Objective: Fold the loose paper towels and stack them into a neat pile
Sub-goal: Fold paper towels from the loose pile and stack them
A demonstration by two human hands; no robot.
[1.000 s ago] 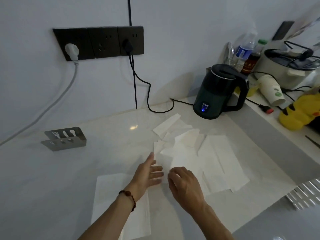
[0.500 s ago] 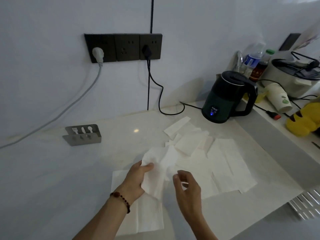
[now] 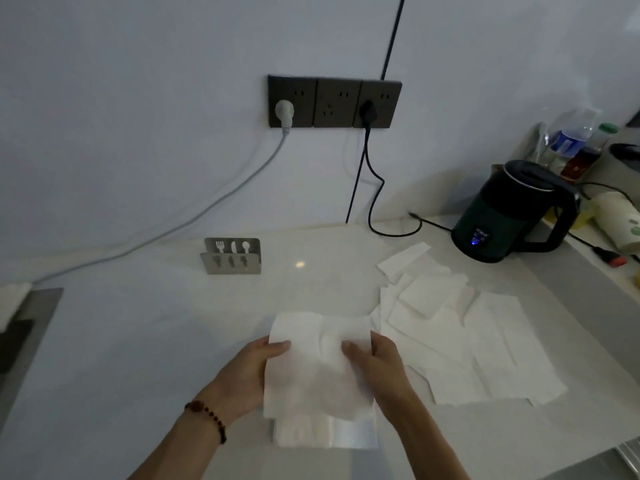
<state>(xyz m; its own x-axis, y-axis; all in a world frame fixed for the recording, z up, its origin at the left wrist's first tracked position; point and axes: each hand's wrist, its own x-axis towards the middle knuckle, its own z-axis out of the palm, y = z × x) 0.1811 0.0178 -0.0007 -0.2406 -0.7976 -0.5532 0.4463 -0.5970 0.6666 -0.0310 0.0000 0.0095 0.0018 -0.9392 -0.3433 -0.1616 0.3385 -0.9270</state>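
Observation:
I hold one white paper towel [image 3: 318, 362] spread between both hands above the counter. My left hand [image 3: 249, 372] grips its left edge, thumb on top. My right hand [image 3: 377, 365] grips its right edge. Under the held sheet lies a folded towel [image 3: 325, 433] on the white counter [image 3: 138, 341], partly hidden. To the right, several loose paper towels [image 3: 467, 334] lie scattered and overlapping, flat on the counter.
A dark electric kettle [image 3: 516, 209] stands at the back right with its cord running to the wall sockets [image 3: 334, 102]. A metal cutlery holder [image 3: 232, 256] sits at the back. Bottles [image 3: 568, 140] and a paper cup [image 3: 616, 216] crowd the far right.
The towel, held bunched in my left hand, is now spread between both hands over the folded towel. My right hand has taken its right edge. The view has swung left.

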